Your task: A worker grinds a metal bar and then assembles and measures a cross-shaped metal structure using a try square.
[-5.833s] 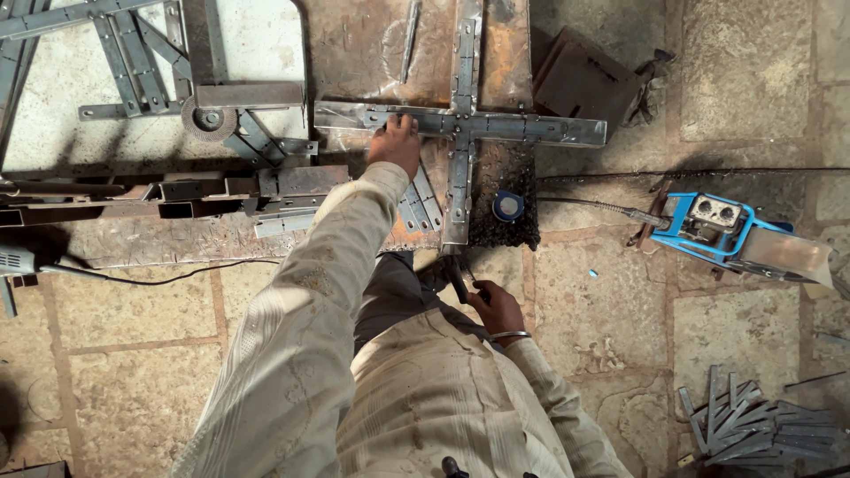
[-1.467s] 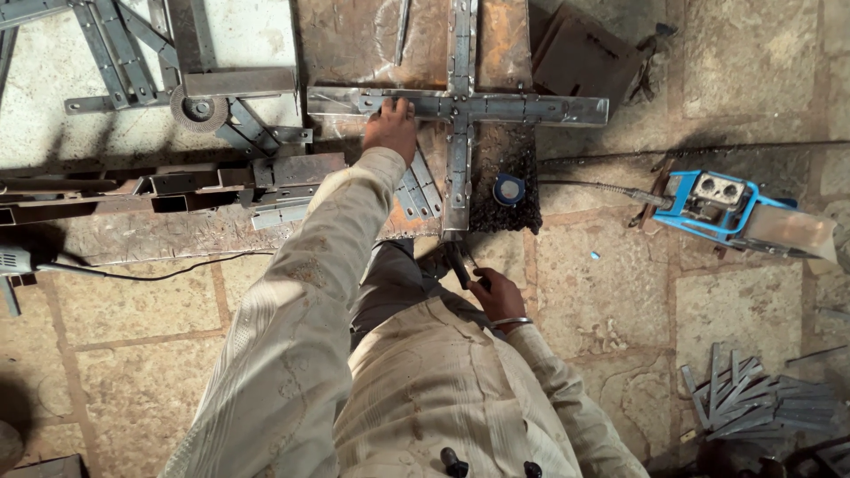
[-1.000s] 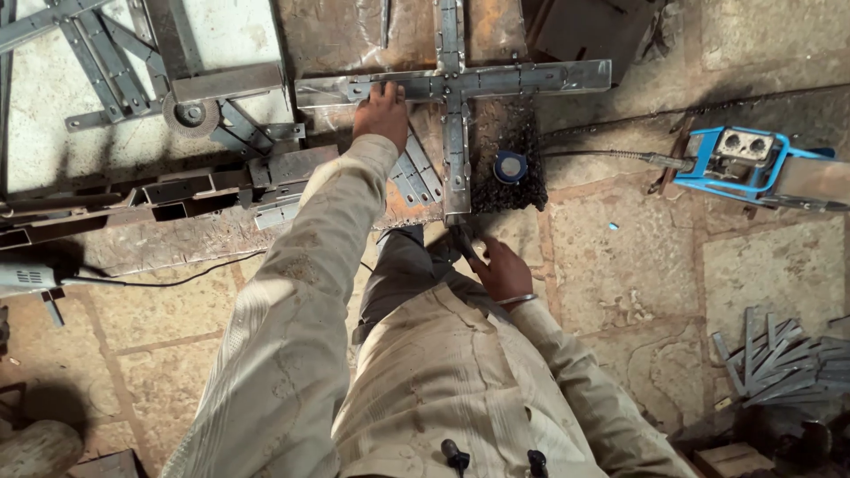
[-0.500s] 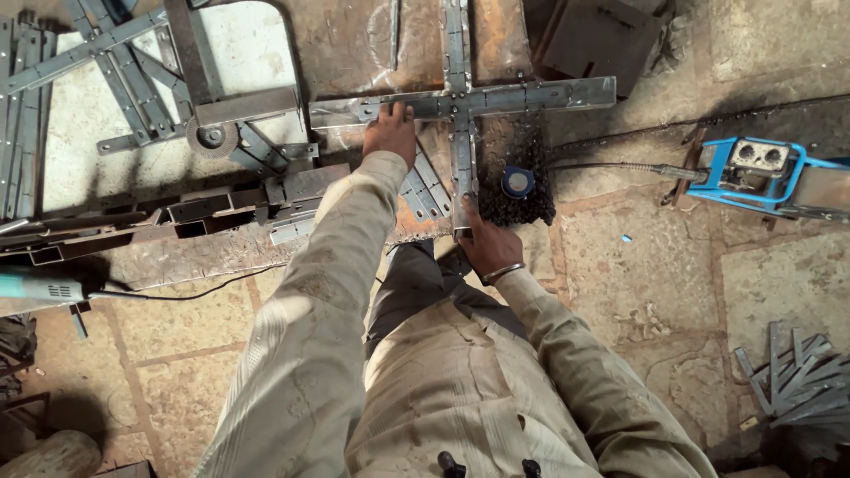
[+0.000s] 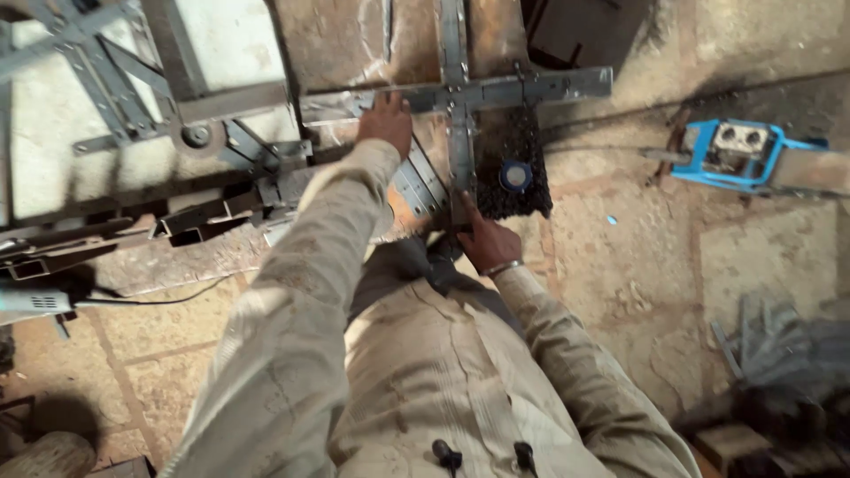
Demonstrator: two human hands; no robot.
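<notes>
On crossed steel bars (image 5: 460,93), both hands.

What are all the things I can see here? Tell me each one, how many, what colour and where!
metal cross: one, grey, two flat bars crossed on the rusty plate at top centre
rusty plate: one, brown, top centre under the cross
black mat: one, black, right of the cross's lower bar
round blue part: one, blue, on the black mat
blue machine: one, blue, on the stone floor at right
metal frame: one, grey, top left
power tool: one, pale grey with a black cable, left edge
metal scraps: a pile, grey, lower right
left hand: pressing on the cross's horizontal bar
right hand: at the lower end of the cross's vertical bar
</notes>
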